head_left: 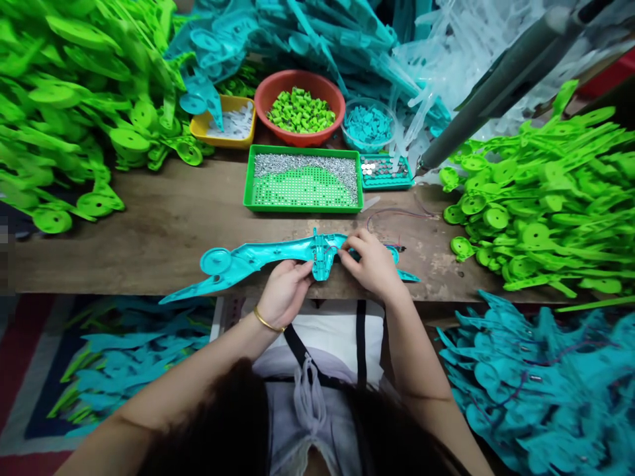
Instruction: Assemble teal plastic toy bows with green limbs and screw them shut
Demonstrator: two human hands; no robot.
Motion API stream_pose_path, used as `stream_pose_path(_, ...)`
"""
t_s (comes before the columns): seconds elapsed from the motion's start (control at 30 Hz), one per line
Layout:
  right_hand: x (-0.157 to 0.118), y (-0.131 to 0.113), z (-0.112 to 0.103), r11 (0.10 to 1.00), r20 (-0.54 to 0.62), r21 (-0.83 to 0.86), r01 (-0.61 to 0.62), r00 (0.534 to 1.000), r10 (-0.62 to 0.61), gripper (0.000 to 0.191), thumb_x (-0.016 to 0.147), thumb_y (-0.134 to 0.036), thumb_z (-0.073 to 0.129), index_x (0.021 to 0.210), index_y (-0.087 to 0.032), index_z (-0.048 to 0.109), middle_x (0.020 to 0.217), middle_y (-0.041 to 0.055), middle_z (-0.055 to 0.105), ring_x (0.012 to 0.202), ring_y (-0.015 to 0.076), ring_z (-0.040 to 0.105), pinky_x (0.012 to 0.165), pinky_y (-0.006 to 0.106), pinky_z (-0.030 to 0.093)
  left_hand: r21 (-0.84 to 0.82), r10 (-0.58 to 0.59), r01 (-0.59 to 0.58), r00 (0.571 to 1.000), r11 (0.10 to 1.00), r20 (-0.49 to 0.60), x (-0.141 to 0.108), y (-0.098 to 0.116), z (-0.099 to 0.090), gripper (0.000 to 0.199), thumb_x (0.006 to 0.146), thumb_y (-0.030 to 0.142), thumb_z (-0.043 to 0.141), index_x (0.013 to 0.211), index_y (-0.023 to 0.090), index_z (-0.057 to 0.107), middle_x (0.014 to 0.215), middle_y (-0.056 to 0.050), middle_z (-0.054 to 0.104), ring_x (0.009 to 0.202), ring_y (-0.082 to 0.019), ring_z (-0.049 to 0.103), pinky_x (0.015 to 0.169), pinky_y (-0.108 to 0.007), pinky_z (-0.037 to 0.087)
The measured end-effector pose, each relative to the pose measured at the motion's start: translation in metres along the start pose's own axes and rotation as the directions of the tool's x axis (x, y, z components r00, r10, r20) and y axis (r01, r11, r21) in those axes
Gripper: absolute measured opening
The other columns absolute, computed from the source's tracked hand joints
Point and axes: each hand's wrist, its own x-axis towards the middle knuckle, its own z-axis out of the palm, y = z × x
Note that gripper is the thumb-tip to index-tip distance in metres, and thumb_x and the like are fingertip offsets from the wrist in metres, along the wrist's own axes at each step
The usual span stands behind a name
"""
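Observation:
A long teal plastic shell (278, 252) lies across the front edge of the wooden table, its hollow side up. My left hand (286, 291) grips it from below near its middle, thumb on the small central block. My right hand (370, 263) is over the right part of the shell, thumb and fingers pinched close to the central block, where a thin red wire shows. What those fingertips pinch is too small to tell. Thin wires (391, 211) run on the table behind my right hand, and a small dark piece (402, 248) is at the shell's right side.
Behind the shell is a green tray (302, 210) of small metal parts, beside a teal tray (387, 183). Further back stand yellow, red (300, 137) and clear containers. Green shells (536, 205) pile left and right; a grey tool (476, 106) hangs at the right. Teal shells (555, 396) lie lower right.

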Motion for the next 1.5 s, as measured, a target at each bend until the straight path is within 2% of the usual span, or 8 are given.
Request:
stream_pose_path(0.33, 0.004, -0.003, 0.002, 1.0, -0.005, 0.029, -0.009, 1.0, 0.009, 0.013, 0.088, -0.024, 0.049, 0.077, -0.022, 0.054, 0.087, 0.0021, 0.058, 0.083, 0.0174, 0.056, 0.072, 0.027, 0.038, 0.13, -0.065, 0.057, 0.996, 0.99, 0.059, -0.004, 0.014, 0.001, 0.025, 0.06, 0.017, 0.082, 0.083, 0.011, 0.072, 0.097, -0.012, 0.074, 0.107, -0.028, 0.064, 0.098, -0.04, 0.048)
stream_pose_path(0.87, 0.003, -0.011, -0.001, 0.997, 0.069, -0.063, 0.033, 0.997, -0.028, 0.015, 0.092, -0.028, 0.053, 0.087, -0.021, 0.065, 0.102, 0.0041, 0.06, 0.088, 0.0177, 0.06, 0.07, 0.028, 0.039, 0.151, 0.02, -0.023, 0.999, 0.988, 0.026, -0.001, 0.009, -0.006, 0.033, 0.049, 0.016, 0.087, 0.078, 0.013, 0.072, 0.087, -0.008, 0.075, 0.098, -0.027, 0.068, 0.091, -0.037, 0.052)
stream_pose_path(1.03, 0.001, -0.017, -0.005, 0.997, 0.069, -0.016, 0.075, 0.995, -0.074, 0.016, 0.092, -0.033, 0.056, 0.09, -0.024, 0.069, 0.111, 0.0027, 0.058, 0.09, 0.016, 0.06, 0.071, 0.027, 0.041, 0.22, 0.042, -0.059, 0.996, 0.974, 0.081, -0.002, 0.01, -0.004, 0.035, 0.054, 0.026, 0.087, 0.084, 0.014, 0.071, 0.097, -0.01, 0.074, 0.097, -0.025, 0.068, 0.088, -0.036, 0.053)
stream_pose_path(1.13, 0.004, -0.019, -0.003, 0.998, 0.106, -0.016, 0.065, 0.992, -0.063, 0.016, 0.093, -0.031, 0.055, 0.09, -0.023, 0.068, 0.108, 0.0026, 0.059, 0.091, 0.0162, 0.061, 0.072, 0.026, 0.042, 0.391, -0.075, 0.018, 0.988, 0.92, 0.132, -0.002, 0.018, -0.015, 0.038, 0.063, 0.04, 0.082, 0.089, 0.014, 0.07, 0.092, -0.009, 0.073, 0.085, -0.023, 0.069, 0.076, -0.034, 0.055)
stream_pose_path(1.2, 0.007, -0.019, 0.0, 0.998, 0.131, -0.054, 0.037, 0.991, -0.03, 0.017, 0.094, -0.03, 0.053, 0.091, -0.021, 0.067, 0.107, 0.0033, 0.059, 0.091, 0.0168, 0.061, 0.07, 0.027, 0.041, 0.639, -0.179, 0.044, 0.972, 0.768, 0.149, -0.002, 0.028, -0.027, 0.036, 0.073, 0.049, 0.072, 0.084, 0.015, 0.069, 0.077, -0.008, 0.071, 0.066, -0.02, 0.065, 0.064, -0.033, 0.053)
stream_pose_path(1.3, 0.009, -0.02, 0.003, 0.99, 0.164, -0.142, 0.005, 0.986, 0.018, 0.017, 0.096, -0.029, 0.05, 0.093, -0.02, 0.065, 0.107, 0.0048, 0.06, 0.092, 0.0185, 0.062, 0.067, 0.028, 0.04, 0.919, 0.072, -0.26, 0.966, 0.298, 0.25, 0.0, 0.043, -0.039, 0.031, 0.085, 0.045, 0.059, 0.078, 0.016, 0.068, 0.071, -0.006, 0.066, 0.065, -0.019, 0.06, 0.066, -0.035, 0.049)
stream_pose_path(1.4, 0.01, -0.021, 0.005, 0.976, 0.149, -0.215, -0.013, 0.988, 0.046, 0.019, 0.098, -0.03, 0.047, 0.096, -0.018, 0.062, 0.108, 0.0065, 0.061, 0.092, 0.02, 0.063, 0.066, 0.029, 0.04, 0.86, 0.277, -0.474, 0.815, -0.188, 0.509, 0.008, 0.048, -0.035, 0.021, 0.088, 0.033, 0.056, 0.088, 0.017, 0.071, 0.094, -0.01, 0.066, 0.093, -0.025, 0.058, 0.085, -0.041, 0.046)
stream_pose_path(1.5, 0.01, -0.02, 0.006, 0.967, 0.141, -0.255, -0.016, 0.989, 0.054, 0.022, 0.099, -0.03, 0.044, 0.098, -0.017, 0.061, 0.108, 0.0079, 0.061, 0.092, 0.021, 0.063, 0.069, 0.029, 0.041, 0.792, 0.162, -0.433, 0.826, -0.431, 0.54, 0.02, 0.043, -0.021, 0.021, 0.085, 0.032, 0.059, 0.088, 0.015, 0.071, 0.101, -0.013, 0.062, 0.103, -0.031, 0.055, 0.086, -0.046, 0.045)
